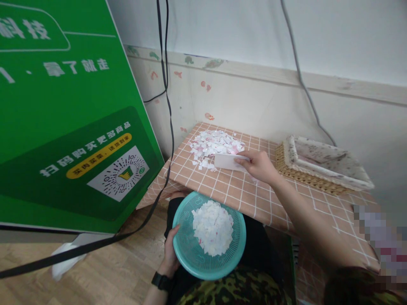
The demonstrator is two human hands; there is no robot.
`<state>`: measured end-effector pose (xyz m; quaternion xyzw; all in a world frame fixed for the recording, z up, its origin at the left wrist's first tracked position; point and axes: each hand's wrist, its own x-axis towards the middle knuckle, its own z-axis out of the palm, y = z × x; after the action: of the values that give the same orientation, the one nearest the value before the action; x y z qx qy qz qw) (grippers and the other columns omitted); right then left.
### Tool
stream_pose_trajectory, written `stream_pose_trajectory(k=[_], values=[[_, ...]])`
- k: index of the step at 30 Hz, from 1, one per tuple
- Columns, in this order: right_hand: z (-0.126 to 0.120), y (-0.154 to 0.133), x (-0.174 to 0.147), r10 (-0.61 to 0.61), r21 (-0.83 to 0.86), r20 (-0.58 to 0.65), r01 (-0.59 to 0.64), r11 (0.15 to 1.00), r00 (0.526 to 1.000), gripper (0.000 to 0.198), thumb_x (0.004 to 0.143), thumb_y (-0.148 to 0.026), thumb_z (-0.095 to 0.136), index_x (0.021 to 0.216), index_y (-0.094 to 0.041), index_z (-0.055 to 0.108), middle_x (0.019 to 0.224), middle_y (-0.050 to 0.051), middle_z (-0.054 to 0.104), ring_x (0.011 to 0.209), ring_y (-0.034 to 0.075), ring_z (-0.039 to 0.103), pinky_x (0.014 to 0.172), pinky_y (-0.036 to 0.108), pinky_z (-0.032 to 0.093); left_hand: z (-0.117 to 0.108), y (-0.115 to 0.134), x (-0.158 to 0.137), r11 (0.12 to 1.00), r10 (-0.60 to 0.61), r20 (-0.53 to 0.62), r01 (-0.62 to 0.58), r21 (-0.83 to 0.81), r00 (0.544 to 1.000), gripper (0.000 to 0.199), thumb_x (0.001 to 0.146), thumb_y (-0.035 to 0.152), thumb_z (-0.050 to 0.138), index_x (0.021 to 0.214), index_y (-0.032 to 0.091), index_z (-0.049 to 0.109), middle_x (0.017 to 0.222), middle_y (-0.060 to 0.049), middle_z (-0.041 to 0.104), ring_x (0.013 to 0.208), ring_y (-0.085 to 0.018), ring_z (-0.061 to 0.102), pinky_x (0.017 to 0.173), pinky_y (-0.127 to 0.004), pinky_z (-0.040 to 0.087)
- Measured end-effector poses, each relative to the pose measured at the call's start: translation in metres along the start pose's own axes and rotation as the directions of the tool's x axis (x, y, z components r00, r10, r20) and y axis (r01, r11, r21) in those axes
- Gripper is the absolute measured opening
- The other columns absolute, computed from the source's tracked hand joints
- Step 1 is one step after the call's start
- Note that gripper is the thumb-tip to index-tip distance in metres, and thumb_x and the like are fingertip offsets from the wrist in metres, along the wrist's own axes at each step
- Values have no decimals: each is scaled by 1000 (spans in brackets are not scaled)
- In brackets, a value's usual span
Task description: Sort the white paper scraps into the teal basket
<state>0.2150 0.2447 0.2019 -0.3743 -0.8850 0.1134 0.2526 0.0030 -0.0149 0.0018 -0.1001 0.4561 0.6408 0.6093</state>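
Note:
My left hand (172, 248) grips the left rim of a teal plastic colander (187, 258), which is at my lap just below the table edge. A heap of small white paper scraps (213, 228) lies inside it. My right hand (259, 165) pinches a flat white card (227, 162), held on edge against the table. Touching the card's far side is a pile of white and pinkish paper scraps (216, 142) on the tabletop. The right fingertips show in part; the left fingers are hidden under the colander.
A brown checked cloth covers the table (267, 199). On its right side stands a wicker basket (286, 163) with a patterned lining. Left of the table is a large green cabinet (57, 118). A black strap (170, 114) hangs down across the left, and a grey cable (299, 67) runs along the wall.

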Motion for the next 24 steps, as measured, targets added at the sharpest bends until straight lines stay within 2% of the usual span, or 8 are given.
stream_pose_trajectory(k=[4,9,17,24], values=[[1,0,-2,27,-10,-39,-27,1000,999,25,86,-34,52,93,-19,70,74,4,69,61,16,59,57,28,40,-2,-1,1,1000,10,12,-10,0,1000,19,67,30,68,74,13,71,65,-6,72,56,-21,65,62,-36,53],[2,-2,-4,-28,27,33,27,999,999,23,86,-33,52,93,-21,70,75,2,69,61,14,59,58,27,40,-4,-2,3,1000,14,6,-14,3,1000,20,67,30,68,76,12,72,67,-7,73,58,-22,66,64,-36,52],[-3,4,-4,16,-53,-24,-17,998,1000,26,87,-36,52,95,-19,70,72,4,69,60,16,60,57,28,40,-4,-2,5,1000,5,2,-5,8,1000,19,66,29,69,74,13,71,65,-6,72,56,-22,65,62,-36,53],[-11,5,-4,1,-29,22,0,1000,1000,22,85,-32,53,91,-19,70,77,4,70,65,16,62,60,28,42,-4,-1,6,999,44,-26,-44,4,999,18,63,29,71,71,14,71,63,-5,72,55,-20,64,59,-34,53]])
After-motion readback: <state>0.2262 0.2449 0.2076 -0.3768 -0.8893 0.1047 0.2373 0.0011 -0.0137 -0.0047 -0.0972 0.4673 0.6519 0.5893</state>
